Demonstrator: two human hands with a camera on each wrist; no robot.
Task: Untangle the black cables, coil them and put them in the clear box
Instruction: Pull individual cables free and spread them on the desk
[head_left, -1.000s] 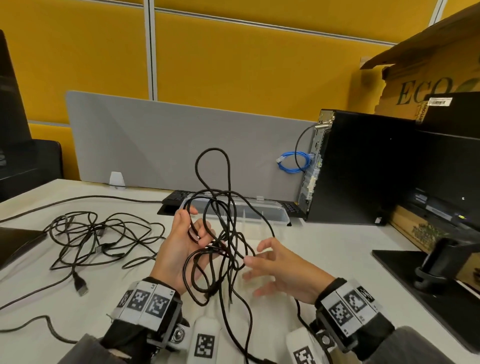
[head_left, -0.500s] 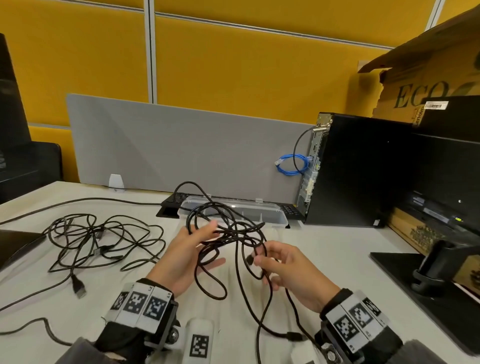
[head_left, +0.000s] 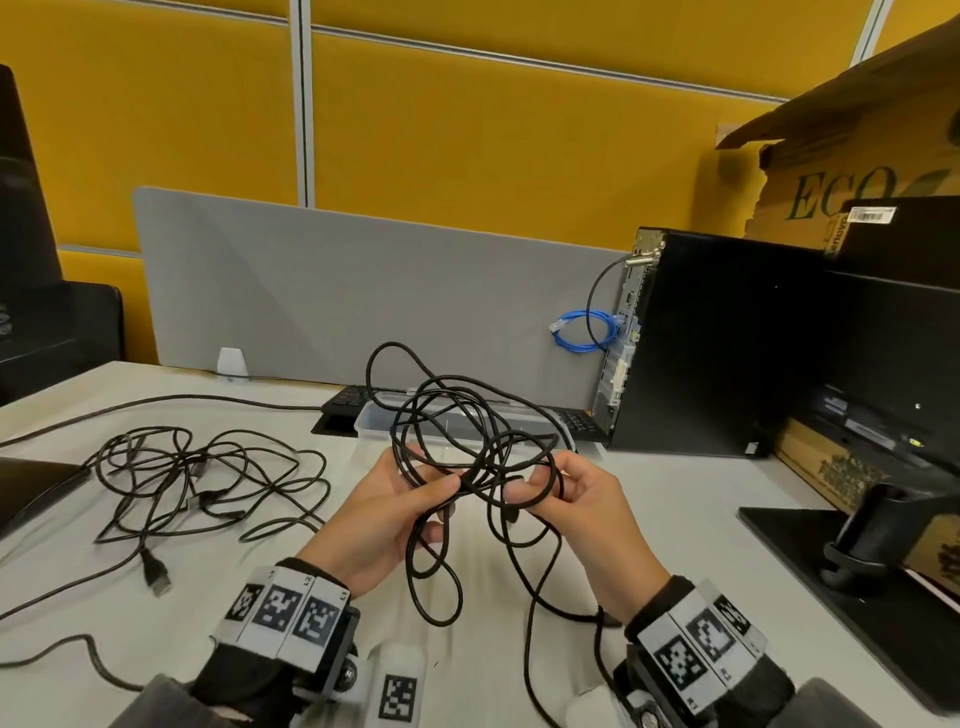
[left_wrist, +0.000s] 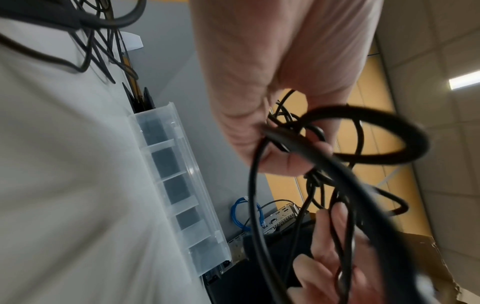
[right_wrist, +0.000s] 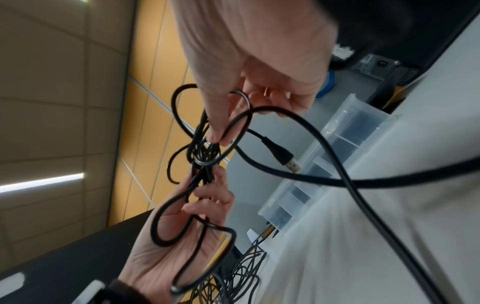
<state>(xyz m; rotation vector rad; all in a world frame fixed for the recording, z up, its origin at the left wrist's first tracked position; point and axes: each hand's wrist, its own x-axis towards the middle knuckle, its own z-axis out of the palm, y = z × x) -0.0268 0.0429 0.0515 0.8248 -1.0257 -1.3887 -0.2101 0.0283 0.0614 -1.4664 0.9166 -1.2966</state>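
— Yellow wall panels (head_left: 467, 130) run behind the desk, with a grey divider screen (head_left: 363, 291) standing along the far edge of the white tabletop (head_left: 675, 519). What can't you make out?

— Quite a bit. The held black cable (head_left: 470, 447) is a knot of loops, and I cannot tell whether it is one cable or several. Its lower run drops past the bottom edge of the head view. The wrist views are blurred near the lens.

— And the hands?

— The left hand (head_left: 384, 514) has its thumb and fingers curled round strands of the tangle; the right hand (head_left: 582, 499) pinches strands with thumb and fingertips. Both hold it up off the table, just in front of the clear box (head_left: 462, 423). A USB plug (right_wrist: 284, 157) sticks out beside the right hand's fingers in the right wrist view.

— Is the box open?

— Hard to say from the head view, since the loops cross in front of it. The left wrist view shows the clear box (left_wrist: 179, 185) divided into compartments, dark behind the plastic.

— What else is on the surface?

— A second pile of black cables (head_left: 202, 483) lies loose well to the left, touching the table, one plug end near the front. A keyboard (head_left: 353, 402) is mostly hidden behind the box. A black computer tower (head_left: 727, 343) stands to the right with a blue cable (head_left: 584, 332) coiled at its back, a cardboard box (head_left: 852, 171) behind it cut off by the frame, and a monitor stand (head_left: 857, 540) at the right edge.
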